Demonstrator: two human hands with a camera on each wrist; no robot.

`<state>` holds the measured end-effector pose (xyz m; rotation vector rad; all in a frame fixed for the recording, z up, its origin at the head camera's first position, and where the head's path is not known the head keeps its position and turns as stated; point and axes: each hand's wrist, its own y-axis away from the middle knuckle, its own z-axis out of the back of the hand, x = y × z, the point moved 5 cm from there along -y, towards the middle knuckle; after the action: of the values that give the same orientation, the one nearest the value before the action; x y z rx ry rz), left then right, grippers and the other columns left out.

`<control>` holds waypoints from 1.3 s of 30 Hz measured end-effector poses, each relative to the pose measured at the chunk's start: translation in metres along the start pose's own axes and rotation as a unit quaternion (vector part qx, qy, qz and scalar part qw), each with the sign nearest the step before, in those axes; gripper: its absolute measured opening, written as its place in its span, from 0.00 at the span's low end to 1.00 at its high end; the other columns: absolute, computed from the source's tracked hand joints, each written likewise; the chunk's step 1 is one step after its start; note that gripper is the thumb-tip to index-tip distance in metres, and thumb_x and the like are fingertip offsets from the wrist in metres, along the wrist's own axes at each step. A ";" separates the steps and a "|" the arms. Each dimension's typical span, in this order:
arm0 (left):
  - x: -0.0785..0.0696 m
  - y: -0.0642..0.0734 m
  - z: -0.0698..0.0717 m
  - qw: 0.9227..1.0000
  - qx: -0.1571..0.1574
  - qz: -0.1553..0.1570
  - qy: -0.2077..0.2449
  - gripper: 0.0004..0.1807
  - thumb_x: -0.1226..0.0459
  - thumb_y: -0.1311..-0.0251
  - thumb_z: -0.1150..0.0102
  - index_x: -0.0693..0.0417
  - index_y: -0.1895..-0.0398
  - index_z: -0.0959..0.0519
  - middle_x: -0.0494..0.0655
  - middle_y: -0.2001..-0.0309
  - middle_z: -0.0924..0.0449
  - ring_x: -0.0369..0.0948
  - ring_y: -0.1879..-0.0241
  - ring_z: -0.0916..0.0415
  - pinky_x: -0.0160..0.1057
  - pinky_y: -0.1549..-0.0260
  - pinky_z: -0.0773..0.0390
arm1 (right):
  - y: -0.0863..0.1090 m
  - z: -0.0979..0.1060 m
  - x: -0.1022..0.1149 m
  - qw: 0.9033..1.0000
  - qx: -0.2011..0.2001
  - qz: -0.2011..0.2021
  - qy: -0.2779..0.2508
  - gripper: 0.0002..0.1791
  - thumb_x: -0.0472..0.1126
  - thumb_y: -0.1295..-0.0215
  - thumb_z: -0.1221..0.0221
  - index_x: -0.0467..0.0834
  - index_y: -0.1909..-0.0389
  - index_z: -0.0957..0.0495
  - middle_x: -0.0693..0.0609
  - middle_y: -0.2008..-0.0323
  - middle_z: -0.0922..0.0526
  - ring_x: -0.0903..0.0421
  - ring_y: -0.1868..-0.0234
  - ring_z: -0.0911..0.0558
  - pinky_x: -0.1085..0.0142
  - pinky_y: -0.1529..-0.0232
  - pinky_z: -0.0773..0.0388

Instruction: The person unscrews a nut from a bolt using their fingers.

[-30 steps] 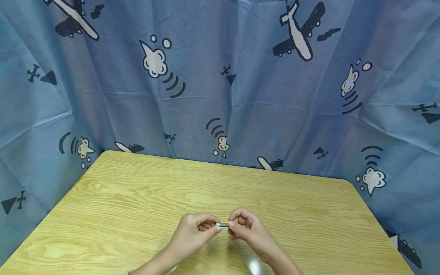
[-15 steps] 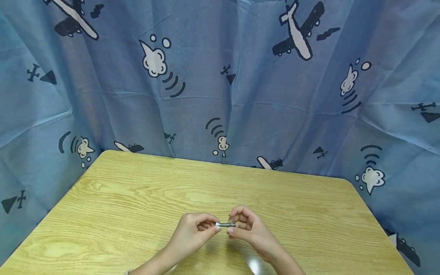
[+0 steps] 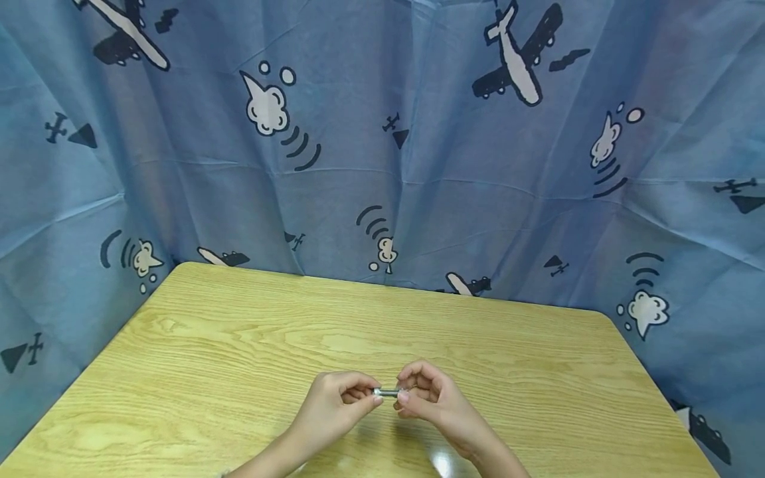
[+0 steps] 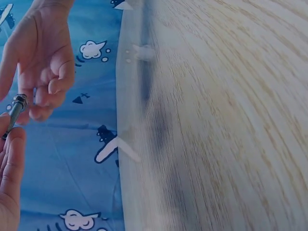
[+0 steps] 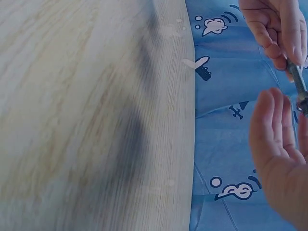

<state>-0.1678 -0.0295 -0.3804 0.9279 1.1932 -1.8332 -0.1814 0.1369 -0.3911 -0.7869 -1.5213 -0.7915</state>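
A small silver bolt (image 3: 388, 393) is held level above the table, pinched at one end between the thumb and fingers of my left hand (image 3: 337, 401). Its threaded shaft shows in the left wrist view, with a nut (image 4: 20, 99) near the free end. My right hand (image 3: 439, 401) is around that free end, thumb below and fingers loosely bent above. In the right wrist view its fingers (image 5: 270, 120) stand slightly apart from the nut. The end inside my left fingertips is hidden.
Beneath both hands lies a wood-grain table (image 3: 251, 332) with rounded far corners. A blue curtain (image 3: 346, 133) printed with airplanes and clouds hangs behind it and along both sides.
Half a second ago my right thumb and fingers parted, baring the nut end; now the thumb has come back up over that end. My left hand keeps its pinch, nearly still.
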 end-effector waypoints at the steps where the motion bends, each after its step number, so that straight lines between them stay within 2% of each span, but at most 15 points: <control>1: 0.000 0.000 0.000 1.000 0.000 0.001 0.001 0.05 0.67 0.46 0.35 0.60 0.68 0.18 0.45 0.72 0.17 0.32 0.74 0.22 0.30 0.75 0.20 | 0.000 0.000 -0.001 1.000 -0.002 -0.007 0.000 0.07 0.37 0.32 0.47 0.41 0.57 0.32 0.50 0.66 0.24 0.60 0.67 0.21 0.63 0.61 0.19; 4: -0.001 0.000 -0.001 1.000 0.003 -0.002 0.004 0.05 0.66 0.46 0.35 0.60 0.68 0.17 0.45 0.71 0.17 0.33 0.73 0.22 0.30 0.74 0.19 | -0.001 0.000 -0.003 1.000 -0.003 -0.029 -0.006 0.08 0.43 0.29 0.51 0.41 0.59 0.31 0.52 0.72 0.22 0.60 0.72 0.21 0.65 0.65 0.19; 6: -0.001 0.000 -0.002 1.000 0.005 -0.004 0.003 0.05 0.67 0.46 0.35 0.61 0.68 0.18 0.45 0.71 0.17 0.33 0.73 0.22 0.30 0.74 0.19 | -0.001 0.000 -0.004 1.000 -0.001 -0.027 -0.009 0.08 0.43 0.29 0.51 0.40 0.60 0.31 0.53 0.74 0.23 0.61 0.73 0.22 0.66 0.67 0.20; 8: 0.000 0.001 -0.001 1.000 0.006 -0.002 0.002 0.05 0.67 0.46 0.35 0.61 0.68 0.18 0.45 0.72 0.17 0.32 0.73 0.22 0.30 0.74 0.19 | 0.000 0.000 -0.004 1.000 0.000 -0.014 -0.013 0.07 0.39 0.32 0.47 0.39 0.60 0.31 0.52 0.71 0.23 0.61 0.71 0.22 0.67 0.65 0.20; 12: 0.002 0.002 -0.001 1.000 0.006 0.001 -0.002 0.05 0.67 0.46 0.35 0.61 0.68 0.18 0.45 0.72 0.17 0.32 0.73 0.22 0.31 0.75 0.19 | 0.001 0.000 -0.002 1.000 -0.006 0.015 -0.009 0.09 0.32 0.38 0.42 0.38 0.59 0.31 0.50 0.64 0.26 0.60 0.66 0.22 0.65 0.60 0.20; 16: 0.002 0.002 -0.002 1.000 0.006 -0.001 0.000 0.06 0.67 0.46 0.35 0.61 0.67 0.18 0.46 0.71 0.17 0.32 0.73 0.22 0.31 0.75 0.19 | 0.000 -0.001 -0.004 1.000 -0.003 -0.007 -0.008 0.06 0.38 0.31 0.48 0.40 0.58 0.31 0.50 0.67 0.23 0.59 0.67 0.21 0.64 0.62 0.19; 20: 0.002 0.002 -0.002 1.000 0.007 0.005 0.003 0.06 0.66 0.45 0.35 0.60 0.67 0.17 0.45 0.71 0.17 0.33 0.73 0.22 0.30 0.74 0.19 | 0.000 -0.002 -0.006 1.000 0.009 -0.020 -0.010 0.09 0.43 0.28 0.53 0.40 0.60 0.31 0.53 0.74 0.22 0.60 0.72 0.22 0.67 0.67 0.20; 23: 0.003 0.002 -0.002 1.000 0.007 0.011 0.005 0.06 0.65 0.45 0.35 0.60 0.67 0.17 0.45 0.71 0.17 0.33 0.73 0.22 0.30 0.74 0.20 | 0.000 -0.001 -0.005 1.000 0.008 0.000 -0.010 0.05 0.37 0.31 0.48 0.38 0.61 0.31 0.52 0.70 0.22 0.61 0.70 0.22 0.67 0.65 0.20; 26: 0.004 0.002 -0.001 1.000 0.007 0.014 0.007 0.07 0.66 0.45 0.35 0.61 0.67 0.17 0.45 0.71 0.17 0.33 0.73 0.22 0.30 0.74 0.19 | 0.000 0.001 -0.004 1.000 -0.003 0.015 -0.001 0.08 0.32 0.37 0.43 0.37 0.59 0.31 0.50 0.64 0.23 0.60 0.66 0.21 0.65 0.61 0.20; 28: 0.004 0.002 -0.001 1.000 0.007 0.012 0.007 0.07 0.66 0.46 0.35 0.62 0.67 0.18 0.46 0.71 0.17 0.33 0.73 0.21 0.30 0.74 0.20 | -0.001 0.001 -0.004 1.000 -0.006 0.012 -0.001 0.09 0.32 0.36 0.44 0.36 0.58 0.31 0.49 0.62 0.24 0.59 0.64 0.21 0.64 0.59 0.20; 31: 0.004 0.001 -0.002 1.000 0.009 0.006 0.002 0.07 0.67 0.46 0.35 0.63 0.67 0.18 0.47 0.71 0.17 0.33 0.73 0.21 0.30 0.74 0.20 | -0.002 -0.001 -0.005 1.000 0.002 -0.006 -0.007 0.07 0.38 0.30 0.49 0.38 0.58 0.31 0.50 0.67 0.23 0.59 0.67 0.21 0.64 0.61 0.19; 34: 0.003 0.000 -0.004 1.000 0.012 0.005 -0.003 0.07 0.66 0.46 0.35 0.63 0.67 0.18 0.47 0.71 0.17 0.32 0.73 0.22 0.29 0.74 0.20 | -0.003 -0.003 -0.006 1.000 0.013 -0.022 -0.011 0.09 0.43 0.27 0.54 0.41 0.60 0.31 0.53 0.75 0.23 0.61 0.73 0.23 0.67 0.67 0.21; 37: 0.004 0.000 -0.004 1.000 0.013 0.005 -0.001 0.07 0.67 0.46 0.35 0.63 0.67 0.18 0.47 0.71 0.17 0.32 0.73 0.22 0.30 0.75 0.20 | -0.002 -0.004 -0.007 1.000 0.021 -0.018 -0.009 0.07 0.41 0.28 0.52 0.41 0.62 0.31 0.54 0.76 0.25 0.61 0.75 0.25 0.69 0.69 0.24; 39: 0.004 0.001 -0.004 1.000 0.012 0.002 0.003 0.06 0.68 0.47 0.35 0.64 0.68 0.18 0.48 0.71 0.17 0.32 0.74 0.22 0.30 0.75 0.19 | -0.002 -0.003 -0.007 1.000 0.018 -0.008 -0.007 0.03 0.37 0.32 0.48 0.41 0.61 0.31 0.53 0.73 0.25 0.62 0.73 0.25 0.69 0.68 0.23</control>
<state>-0.1683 -0.0264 -0.3857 0.9490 1.1729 -1.8467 -0.1808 0.1333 -0.3975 -0.7552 -1.5521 -0.7692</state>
